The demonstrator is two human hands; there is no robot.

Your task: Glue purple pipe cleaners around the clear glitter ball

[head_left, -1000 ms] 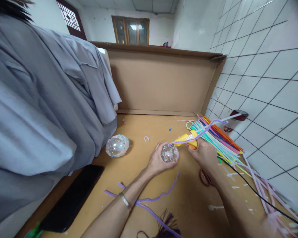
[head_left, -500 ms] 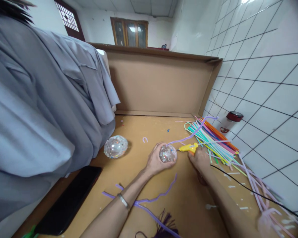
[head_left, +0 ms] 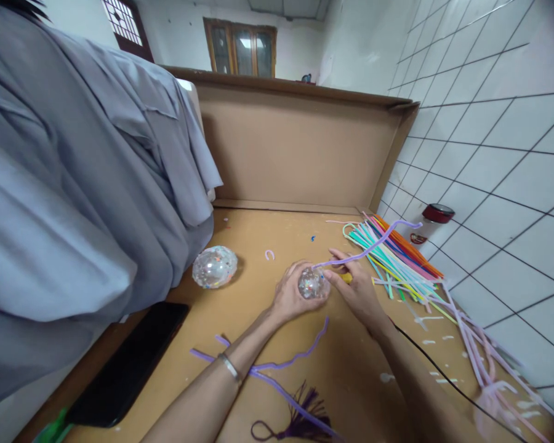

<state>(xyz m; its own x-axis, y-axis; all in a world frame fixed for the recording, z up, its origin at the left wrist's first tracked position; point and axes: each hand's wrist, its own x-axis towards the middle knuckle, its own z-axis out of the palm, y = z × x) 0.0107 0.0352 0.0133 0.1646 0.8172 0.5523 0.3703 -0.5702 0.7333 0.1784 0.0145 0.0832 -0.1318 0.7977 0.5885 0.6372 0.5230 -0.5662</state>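
Note:
My left hand is wrapped round a small clear ball with coloured specks. From the ball's top a purple pipe cleaner runs up to the right. My right hand is beside the ball, its thumb and fingers apart round the purple strip near the ball; whether they touch it is unclear. Partly hidden behind that hand is the yellow glue gun, lying on the table. A second clear speckled dome sits to the left.
Coloured pipe cleaners and a red-lidded jar are at the right. A black phone lies at left, near grey cloth. Purple strips and a tassel lie in front; a cardboard wall stands behind. A black cord crosses the right side.
My right hand has let go of the yellow glue gun and moved left to the ball, its fingers now apart. The purple strip's far end has shifted right.

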